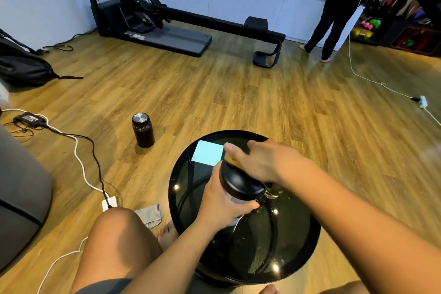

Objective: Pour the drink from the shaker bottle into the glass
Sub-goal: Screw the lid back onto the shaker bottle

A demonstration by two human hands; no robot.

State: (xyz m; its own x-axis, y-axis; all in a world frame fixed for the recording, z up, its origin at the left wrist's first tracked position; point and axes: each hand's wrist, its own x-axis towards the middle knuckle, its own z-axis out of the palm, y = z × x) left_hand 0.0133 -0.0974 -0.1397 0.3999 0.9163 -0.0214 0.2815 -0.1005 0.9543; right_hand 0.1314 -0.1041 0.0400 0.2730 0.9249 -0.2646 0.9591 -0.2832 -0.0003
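The shaker bottle has a black lid and a pale body, and it leans to the right over a round black glass table. My left hand grips the bottle's body. My right hand lies over the lid's top, fingers around its cap. Just right of the lid, a bit of a clear glass shows under my right wrist; most of it is hidden. Whether liquid is flowing cannot be made out.
A pale blue card lies on the table's far side. A black flask stands on the wooden floor to the left. Cables and a power adapter run at left. A person stands far right by exercise equipment.
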